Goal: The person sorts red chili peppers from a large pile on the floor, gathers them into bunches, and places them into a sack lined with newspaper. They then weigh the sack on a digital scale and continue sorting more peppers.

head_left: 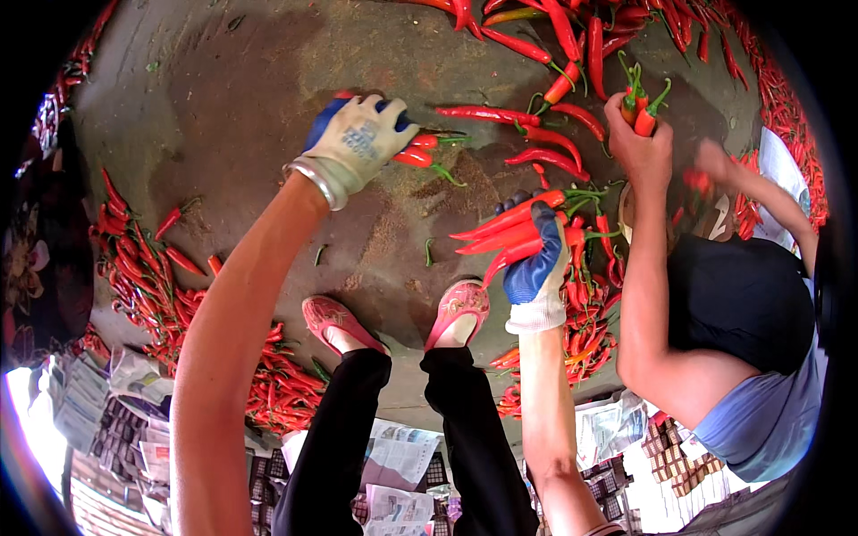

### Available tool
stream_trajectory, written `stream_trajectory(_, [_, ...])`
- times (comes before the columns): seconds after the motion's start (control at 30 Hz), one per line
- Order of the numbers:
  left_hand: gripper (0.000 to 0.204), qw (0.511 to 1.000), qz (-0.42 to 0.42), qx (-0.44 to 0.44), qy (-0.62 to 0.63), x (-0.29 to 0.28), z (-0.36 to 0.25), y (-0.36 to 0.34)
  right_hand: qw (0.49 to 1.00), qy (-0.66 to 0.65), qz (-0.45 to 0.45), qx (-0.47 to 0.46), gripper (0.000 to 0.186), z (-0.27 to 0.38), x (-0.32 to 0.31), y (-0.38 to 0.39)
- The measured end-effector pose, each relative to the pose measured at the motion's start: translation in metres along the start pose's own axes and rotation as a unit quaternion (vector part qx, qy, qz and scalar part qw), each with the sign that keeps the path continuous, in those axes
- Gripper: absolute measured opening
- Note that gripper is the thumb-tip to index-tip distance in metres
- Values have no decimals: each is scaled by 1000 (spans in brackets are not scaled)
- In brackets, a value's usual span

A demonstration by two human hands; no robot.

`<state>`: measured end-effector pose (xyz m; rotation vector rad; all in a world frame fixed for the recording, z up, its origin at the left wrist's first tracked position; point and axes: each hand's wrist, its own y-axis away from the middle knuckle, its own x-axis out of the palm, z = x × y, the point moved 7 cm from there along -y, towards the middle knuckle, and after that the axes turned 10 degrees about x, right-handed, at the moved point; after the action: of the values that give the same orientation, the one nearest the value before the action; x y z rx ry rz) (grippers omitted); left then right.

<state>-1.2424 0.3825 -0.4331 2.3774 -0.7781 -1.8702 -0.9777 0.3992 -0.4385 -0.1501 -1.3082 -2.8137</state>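
Observation:
My left hand [362,138], in a white glove with a blue palm and a silver bangle at the wrist, is curled palm down over a few red chili peppers [414,157]. Their green stems stick out on its right side; the rest is hidden under the glove. Lower and to the right, my right hand [541,263] wears a similar glove. It grips a bunch of long red chili peppers [500,237], tips toward the left and green stems toward the right. Just beyond that bunch, several loose chili peppers [545,159] lie on the ground.
Chili piles lie at left [147,268], by my feet [286,384] and at right [585,313]. On the right, a co-worker in a dark head covering [742,304] holds upright chilies in a bare hand [639,143]. Newspapers [402,456] and dark crates [268,478] are behind my legs.

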Motion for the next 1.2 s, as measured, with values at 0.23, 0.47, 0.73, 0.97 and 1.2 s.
stream_trajectory(0.23, [45, 945, -169, -143, 240, -36, 27, 28, 992, -93, 33, 79, 23, -14, 43, -18])
stream_trajectory(0.47, [42, 950, -114, -115, 267, -45, 16, -73, 984, -156, -82, 1, 19, -21, 76, -58])
stream_trajectory(0.73, [48, 842, -72, -264, 465, 16, 15, -71, 975, -212, -9, 63, 38, -28, 73, -68])
stream_trajectory(0.97, [27, 535, -20, -383, 753, 4, -45, 36, 989, -40, -5, 143, 36, -14, 76, 37])
stream_trajectory(1.2, [38, 501, -1, -336, 798, -30, -110, 101, 967, -10, 69, 245, 30, 34, 76, 126])
